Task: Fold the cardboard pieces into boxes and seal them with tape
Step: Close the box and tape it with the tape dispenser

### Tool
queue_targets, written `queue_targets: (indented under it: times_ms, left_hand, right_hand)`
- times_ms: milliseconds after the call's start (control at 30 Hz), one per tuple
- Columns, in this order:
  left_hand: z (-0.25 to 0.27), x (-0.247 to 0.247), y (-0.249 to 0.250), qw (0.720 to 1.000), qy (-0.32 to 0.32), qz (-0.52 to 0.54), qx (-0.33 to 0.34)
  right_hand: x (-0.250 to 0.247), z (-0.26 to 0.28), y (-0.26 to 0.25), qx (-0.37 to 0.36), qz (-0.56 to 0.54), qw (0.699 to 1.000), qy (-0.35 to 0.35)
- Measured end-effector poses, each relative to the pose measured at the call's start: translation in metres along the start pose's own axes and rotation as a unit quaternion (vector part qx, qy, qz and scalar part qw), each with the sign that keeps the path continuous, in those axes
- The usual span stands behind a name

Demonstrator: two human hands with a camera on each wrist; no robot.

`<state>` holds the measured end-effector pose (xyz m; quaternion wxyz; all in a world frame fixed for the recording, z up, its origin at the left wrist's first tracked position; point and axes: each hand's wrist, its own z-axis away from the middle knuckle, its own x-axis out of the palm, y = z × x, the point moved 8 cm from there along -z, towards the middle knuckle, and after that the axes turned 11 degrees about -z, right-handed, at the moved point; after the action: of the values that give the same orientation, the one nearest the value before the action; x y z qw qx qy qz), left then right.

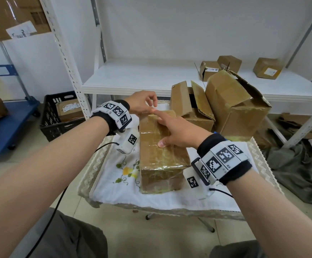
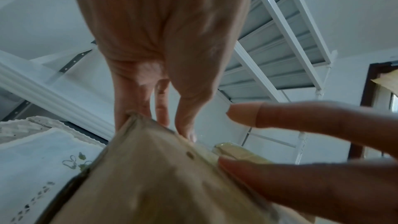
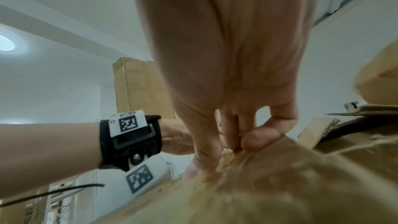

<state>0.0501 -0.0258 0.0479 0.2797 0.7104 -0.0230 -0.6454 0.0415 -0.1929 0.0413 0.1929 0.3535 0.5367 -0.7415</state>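
Observation:
A closed brown cardboard box (image 1: 162, 155), wrapped in shiny clear tape, lies lengthwise on the white embroidered cloth (image 1: 118, 175) of a small table. My right hand (image 1: 177, 129) rests flat on the box top, index finger stretched toward the far edge and thumb pressing the taped top. My left hand (image 1: 144, 105) is at the far left corner. In the left wrist view its thumb and fingers (image 2: 183, 122) curl over the far top edge of the box (image 2: 161, 185), thumb on top, fingers behind. In the right wrist view my right hand's fingertips (image 3: 249, 144) press on the box (image 3: 280, 185).
Two bigger open-flapped boxes (image 1: 235, 108) (image 1: 190, 107) crowd the table's far right. Small boxes (image 1: 209, 69) sit on the white shelf (image 1: 142, 77) behind. A black crate (image 1: 58, 116) and a blue cart (image 1: 8, 125) stand at left, and flattened cardboard lies on the floor at right.

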Motion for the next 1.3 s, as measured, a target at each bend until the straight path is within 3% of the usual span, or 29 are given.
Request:
queue_targets:
  times_ms: [267, 533, 733, 900, 1100, 1200, 1300]
  left_hand:
    - [0.012, -0.004, 0.007, 0.996, 0.061, -0.060, 0.027]
    - [0.018, 0.003, 0.039, 0.950, -0.014, -0.307, 0.049]
    - [0.016, 0.011, 0.036, 0.966, -0.083, -0.237, 0.063]
    - [0.006, 0.019, 0.041, 0.945, -0.141, -0.289, 0.057]
    - [-0.003, 0.026, 0.040, 0.938, -0.159, -0.304, 0.048]
    - [-0.004, 0.024, 0.041, 0.945, -0.152, -0.287, 0.043]
    - [-0.001, 0.021, 0.042, 0.948, -0.145, -0.280, 0.042]
  right_hand:
    - [0.000, 0.000, 0.001, -0.003, 0.003, 1.000, 0.007]
    - [-0.002, 0.002, 0.003, -0.016, -0.006, 1.000, 0.015]
    - [-0.001, -0.001, 0.002, -0.021, -0.005, 0.999, 0.034]
    - [-0.002, -0.004, 0.006, -0.029, -0.008, 0.998, 0.056]
    - [-0.006, -0.002, 0.005, -0.042, -0.011, 0.996, 0.077]
    - [-0.008, 0.006, 0.002, -0.044, -0.037, 0.998, 0.035]
    - [0.000, 0.016, 0.007, -0.018, -0.039, 0.997, -0.057]
